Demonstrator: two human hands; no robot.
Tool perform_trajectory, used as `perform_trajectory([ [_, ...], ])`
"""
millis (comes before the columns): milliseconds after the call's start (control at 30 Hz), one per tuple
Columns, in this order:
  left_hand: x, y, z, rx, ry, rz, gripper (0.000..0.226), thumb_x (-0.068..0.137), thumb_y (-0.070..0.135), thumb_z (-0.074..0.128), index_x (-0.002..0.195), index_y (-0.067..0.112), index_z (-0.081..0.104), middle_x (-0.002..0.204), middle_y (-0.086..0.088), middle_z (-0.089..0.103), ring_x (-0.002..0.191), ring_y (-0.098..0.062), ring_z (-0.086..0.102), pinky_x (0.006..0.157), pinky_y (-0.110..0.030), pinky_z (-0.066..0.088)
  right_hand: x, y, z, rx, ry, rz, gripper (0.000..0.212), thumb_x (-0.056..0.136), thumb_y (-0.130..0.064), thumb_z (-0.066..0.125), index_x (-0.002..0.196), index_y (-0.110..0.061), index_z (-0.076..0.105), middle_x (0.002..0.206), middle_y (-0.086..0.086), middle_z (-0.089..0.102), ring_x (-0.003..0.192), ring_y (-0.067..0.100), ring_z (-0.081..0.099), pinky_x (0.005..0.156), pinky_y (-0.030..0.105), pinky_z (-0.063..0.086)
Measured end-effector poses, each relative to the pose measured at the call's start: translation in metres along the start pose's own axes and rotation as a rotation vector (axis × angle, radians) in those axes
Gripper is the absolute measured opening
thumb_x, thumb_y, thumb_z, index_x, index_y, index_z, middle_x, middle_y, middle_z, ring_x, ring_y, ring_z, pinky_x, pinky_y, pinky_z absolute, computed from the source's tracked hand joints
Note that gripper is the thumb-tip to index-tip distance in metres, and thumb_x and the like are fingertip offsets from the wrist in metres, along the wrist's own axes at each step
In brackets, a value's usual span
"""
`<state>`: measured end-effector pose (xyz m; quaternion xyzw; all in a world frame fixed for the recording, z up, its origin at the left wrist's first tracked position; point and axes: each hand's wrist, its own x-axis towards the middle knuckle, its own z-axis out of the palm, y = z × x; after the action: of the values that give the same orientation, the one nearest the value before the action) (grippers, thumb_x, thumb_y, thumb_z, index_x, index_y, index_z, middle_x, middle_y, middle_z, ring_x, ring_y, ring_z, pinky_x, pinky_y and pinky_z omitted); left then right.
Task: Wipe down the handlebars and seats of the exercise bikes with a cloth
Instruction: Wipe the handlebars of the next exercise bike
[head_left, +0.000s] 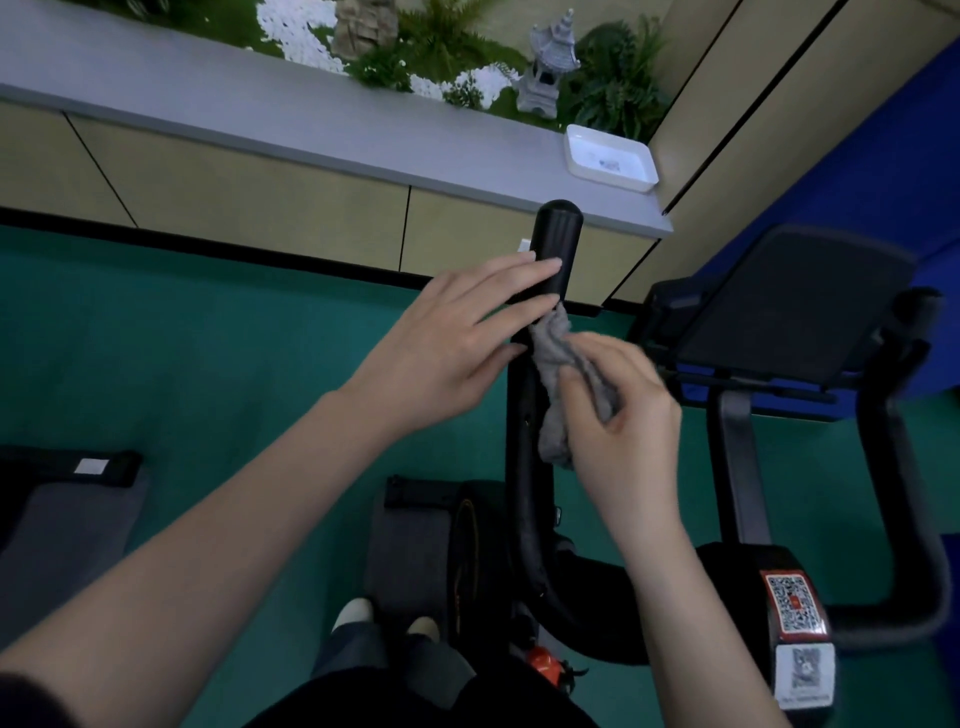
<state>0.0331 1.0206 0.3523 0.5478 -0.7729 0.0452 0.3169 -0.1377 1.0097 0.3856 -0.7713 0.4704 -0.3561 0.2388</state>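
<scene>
A black handlebar (556, 234) of the exercise bike rises in the middle of the view and curves down toward the bike's frame. My left hand (452, 332) lies against the bar's left side with its fingers straight. My right hand (623, 405) pinches a crumpled grey cloth (558, 364) that presses on the bar just below the left fingertips and hangs down along it. The bike's dark console (795, 306) and the other handlebar (904, 493) stand at the right. No seat is in view.
A grey ledge (260, 104) with a white tray (610, 158), a stone lantern (548, 67) and plants runs along the back. Green floor (182, 338) lies below. Another machine's dark base (67, 493) sits at the left. A blue wall (883, 156) stands at the right.
</scene>
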Motion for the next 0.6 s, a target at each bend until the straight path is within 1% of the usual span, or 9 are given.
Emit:
perform_trajectory([
  [67,-0.001,-0.001,0.002,0.002,-0.024,0.026,0.043,0.089,0.009,0.057,0.131,0.005,0.052,0.149,-0.006,0.038,0.14,-0.023,0.032,0.096,-0.047,0.041,-0.007,0.0,0.001,-0.008,-0.054,0.002,0.026,0.087,0.002,0.061,0.11,-0.006,0.068,0.109,-0.003,0.062,0.104,0.003,0.056,0.094,0.009,0.039],
  [167,-0.001,-0.003,0.004,-0.041,-0.029,0.03,0.041,0.092,0.013,0.054,0.133,0.006,0.051,0.15,-0.005,0.037,0.141,-0.022,0.03,0.099,-0.048,0.04,-0.02,0.007,-0.011,0.053,-0.128,0.023,0.026,0.085,0.004,0.061,0.105,-0.011,0.071,0.105,-0.007,0.066,0.101,-0.005,0.058,0.089,0.006,0.04],
  [233,0.0,-0.005,0.005,-0.068,-0.02,0.024,0.04,0.094,0.016,0.056,0.133,0.007,0.052,0.149,-0.005,0.038,0.141,-0.022,0.03,0.1,-0.048,0.04,-0.021,0.011,-0.018,0.094,-0.109,0.04,0.028,0.086,0.004,0.061,0.103,-0.015,0.071,0.104,-0.009,0.067,0.102,-0.005,0.059,0.089,0.008,0.041],
  [300,0.001,-0.005,0.006,-0.092,-0.006,0.027,0.04,0.093,0.014,0.057,0.132,0.006,0.053,0.149,-0.005,0.039,0.14,-0.022,0.031,0.103,-0.047,0.039,-0.015,0.011,-0.017,0.085,-0.08,0.029,0.028,0.086,0.003,0.06,0.106,-0.014,0.07,0.107,-0.008,0.066,0.107,0.003,0.058,0.094,0.013,0.042],
  [367,0.0,-0.004,0.006,-0.103,0.0,0.026,0.042,0.09,0.01,0.056,0.132,0.005,0.052,0.149,-0.006,0.039,0.141,-0.022,0.031,0.103,-0.047,0.039,-0.014,0.007,-0.012,0.062,-0.131,-0.018,0.029,0.086,0.004,0.06,0.11,-0.011,0.07,0.111,-0.005,0.066,0.112,0.009,0.056,0.096,0.016,0.041],
  [433,-0.001,-0.004,0.005,-0.074,-0.003,0.032,0.043,0.091,0.011,0.053,0.133,0.005,0.051,0.15,-0.005,0.037,0.141,-0.022,0.029,0.1,-0.048,0.04,-0.022,0.007,-0.013,0.072,-0.199,-0.059,0.029,0.086,0.002,0.062,0.11,-0.012,0.07,0.111,-0.008,0.066,0.113,0.008,0.055,0.095,0.015,0.041],
  [500,-0.002,-0.003,0.003,-0.035,-0.009,0.042,0.04,0.095,0.016,0.052,0.133,0.006,0.052,0.15,-0.005,0.036,0.142,-0.022,0.028,0.097,-0.047,0.041,-0.033,0.008,-0.022,0.133,-0.253,-0.065,0.027,0.084,-0.002,0.061,0.106,-0.016,0.071,0.108,-0.013,0.066,0.113,0.007,0.056,0.093,0.014,0.042],
  [533,-0.002,-0.003,0.003,-0.018,-0.017,0.051,0.038,0.095,0.017,0.052,0.132,0.007,0.053,0.15,-0.004,0.037,0.142,-0.022,0.028,0.097,-0.046,0.041,-0.037,0.009,-0.027,0.169,-0.266,-0.049,0.028,0.083,-0.004,0.06,0.105,-0.017,0.071,0.107,-0.015,0.066,0.112,0.007,0.057,0.092,0.014,0.043],
  [600,0.001,-0.001,0.001,0.02,-0.04,0.082,0.034,0.096,0.02,0.05,0.129,0.01,0.056,0.15,-0.002,0.038,0.142,-0.021,0.027,0.102,-0.044,0.036,-0.035,0.012,-0.031,0.205,-0.249,-0.012,0.029,0.084,-0.002,0.059,0.104,-0.018,0.071,0.106,-0.015,0.066,0.11,0.007,0.058,0.091,0.014,0.043],
])
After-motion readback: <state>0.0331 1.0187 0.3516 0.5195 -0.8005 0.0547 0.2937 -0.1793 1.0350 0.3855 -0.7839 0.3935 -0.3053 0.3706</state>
